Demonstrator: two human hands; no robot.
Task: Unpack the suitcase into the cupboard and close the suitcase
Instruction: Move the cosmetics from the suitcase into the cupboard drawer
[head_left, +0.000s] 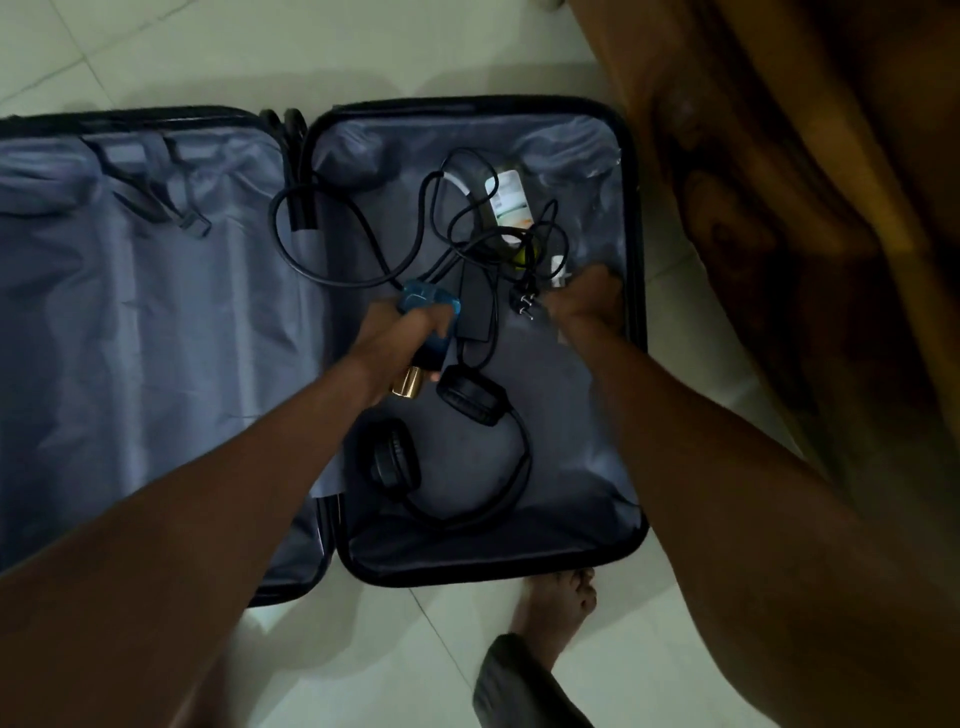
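- On the pale tiled floor (363, 52) lies the suitcase (631, 208), spread open flat in two halves, its dark rim framing grey lining.
- Its left half (130, 312) holds only slack straps; the lining there is otherwise bare.
- Its right half carries the remaining load: a tangled black cable (332, 270) with a plug (522, 304), a black power adapter (475, 306), a white bottle (506, 200) near the far edge, and black headphones (467, 441) towards the near edge.
- The left hand (410, 338) is closed around a blue bottle (426, 304) with a gold cap (408, 384), near the hinge between the halves.
- The right hand (587, 299) reaches down beside the right wall, fingers curled by a small white item (558, 270); whether it grips it cannot be told.
- A wooden cupboard (779, 208) stands just beside the right rim, leaving a thin strip of floor.
- A bare foot (558, 608) stands on open tile near the front edge.
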